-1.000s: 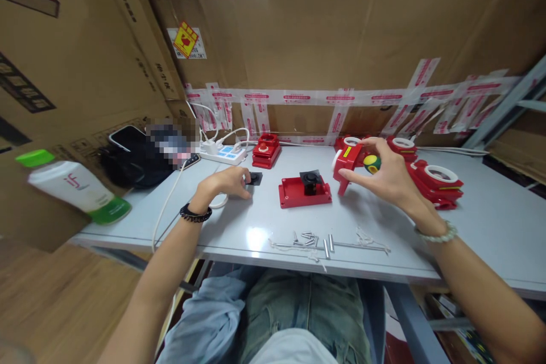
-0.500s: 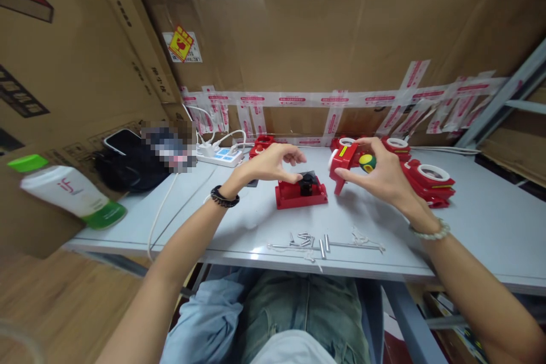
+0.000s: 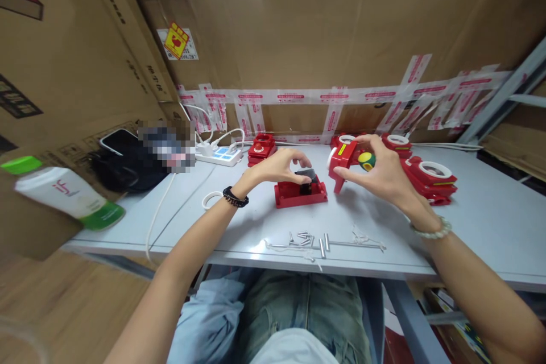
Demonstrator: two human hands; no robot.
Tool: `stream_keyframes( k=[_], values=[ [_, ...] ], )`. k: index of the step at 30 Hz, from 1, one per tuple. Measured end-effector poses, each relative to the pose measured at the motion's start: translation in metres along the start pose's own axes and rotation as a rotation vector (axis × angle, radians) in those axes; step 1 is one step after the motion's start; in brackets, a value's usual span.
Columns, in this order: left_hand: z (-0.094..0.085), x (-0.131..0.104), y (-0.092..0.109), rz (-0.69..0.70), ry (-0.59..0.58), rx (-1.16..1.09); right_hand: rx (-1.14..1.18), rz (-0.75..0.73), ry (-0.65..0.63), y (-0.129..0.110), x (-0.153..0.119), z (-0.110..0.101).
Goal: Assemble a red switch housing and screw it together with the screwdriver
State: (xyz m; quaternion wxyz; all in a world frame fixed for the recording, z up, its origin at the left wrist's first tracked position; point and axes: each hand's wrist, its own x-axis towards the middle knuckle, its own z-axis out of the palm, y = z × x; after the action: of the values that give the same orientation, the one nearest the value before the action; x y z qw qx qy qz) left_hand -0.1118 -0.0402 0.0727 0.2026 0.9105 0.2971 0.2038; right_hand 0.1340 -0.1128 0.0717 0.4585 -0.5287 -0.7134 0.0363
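Loose metal: While the black part stands in the red tray, the bright screws, smooth round pins and a thin rod lie unfitted on the near side of it, on the glossy pale counter.
White hoop: Left of the tray a thin, smooth hoop lies flat, partly behind the left wrist.
Tray work: The tray is a hard, shiny, shallow box, seemingly plastic, with its top uncovered; the black part, with its flat, tilted plate, is inside, though whether it is fastened cannot be told.
Left hand: Over the tray, the hand has its fingers curved and well parted from the thumb around the plate; whether they grip it is unclear.
Right hand: Just right of the tray, the hand spans a red block, fingers and thumb wide apart but pressed on it; a rounded yellow-and-green handle sits within the grasp.
Finished-looking pieces: Farther right of the tray, bulky red housings carry smooth white rims and look more complete.
Small stack: Beyond the tray, to its left, glossy red pieces sit piled, apparently unused so far.
Backdrop: Behind the tray rises a creased, matte carton with shiny tape.
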Motion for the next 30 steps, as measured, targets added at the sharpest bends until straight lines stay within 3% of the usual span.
stream_keyframes(
  k=[30],
  values=[
    [0.0007,-0.0004,-0.0017,-0.003,-0.026,0.029,-0.007,-0.009,0.000,0.0031,-0.0002,0.0016]
  ],
)
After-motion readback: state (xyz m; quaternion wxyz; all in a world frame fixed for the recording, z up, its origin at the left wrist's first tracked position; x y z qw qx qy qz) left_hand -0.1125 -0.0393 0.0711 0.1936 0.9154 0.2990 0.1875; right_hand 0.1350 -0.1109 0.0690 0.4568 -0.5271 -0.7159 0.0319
